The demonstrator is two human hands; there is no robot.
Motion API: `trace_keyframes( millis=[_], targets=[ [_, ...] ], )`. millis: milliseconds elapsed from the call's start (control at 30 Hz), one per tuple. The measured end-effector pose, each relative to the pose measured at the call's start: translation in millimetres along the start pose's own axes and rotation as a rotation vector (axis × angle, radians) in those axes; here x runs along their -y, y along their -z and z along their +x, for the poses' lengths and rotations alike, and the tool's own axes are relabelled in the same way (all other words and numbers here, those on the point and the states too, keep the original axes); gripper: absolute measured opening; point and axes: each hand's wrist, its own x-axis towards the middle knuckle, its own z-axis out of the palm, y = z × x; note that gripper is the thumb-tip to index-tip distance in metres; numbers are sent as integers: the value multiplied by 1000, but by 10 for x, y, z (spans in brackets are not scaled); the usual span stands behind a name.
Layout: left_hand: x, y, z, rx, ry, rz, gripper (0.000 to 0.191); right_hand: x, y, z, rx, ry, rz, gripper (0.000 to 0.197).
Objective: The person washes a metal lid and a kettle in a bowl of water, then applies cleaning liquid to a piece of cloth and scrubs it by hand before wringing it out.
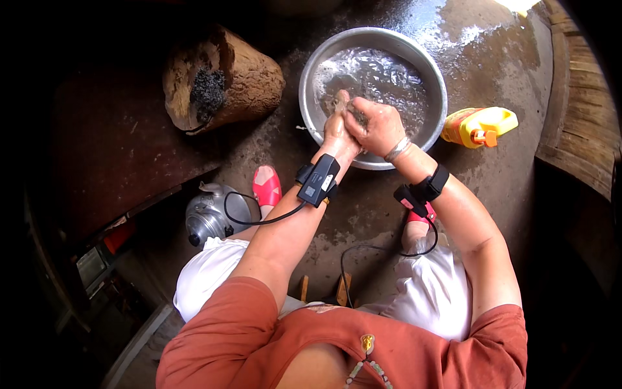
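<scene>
A wide metal basin [307, 80] stands on the floor before me, with cloudy, rippling water [384, 73] and some foam in it. My left hand [338, 127], wet and soapy, is above the near part of the basin. Against it presses my right hand [381, 124], its fingers curled towards the left palm. Something greyish shows between the right thumb and forefinger, but whether it is a held thing or water cannot be told. The left fingers are partly hidden by the right hand and by suds. A silver bracelet [397, 149] circles my right wrist.
A yellow plastic jug [481, 124] with an orange cap stands right of the basin. Left lies a log stump [252, 82] with dark steel wool [208, 92] against its cut end. A metal kettle [214, 209] sits by my left foot. Cables hang from both forearm devices. The concrete floor [466, 194] looks wet.
</scene>
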Motion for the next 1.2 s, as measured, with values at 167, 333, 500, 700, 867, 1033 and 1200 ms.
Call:
trace_keyframes(
  millis=[167,333,500,700,867,1033,1200],
  targets=[
    [-28,12,16,-16,9,-40,33,187,7,-25,-127,-14,143,24],
    [-55,179,11,114,70,61,35,302,99,-128,-58,97,216,19],
    [56,-44,-111,-14,-15,82,39,45,-26,-86,-108,-77,42,27],
    [-69,109,-60,75,36,24,29,199,34,-188,-136,98,312,16],
    [-183,-86,-42,218,41,27,30,-739,-257,-146,43,-308,639,34],
    [-275,-9,-22,252,51,-15,41,-733,-43,-210,180,-590,1502,23],
    [-235,63,-69,-58,-20,167,43,80,182,-152,-35,73,793,14]
  ],
)
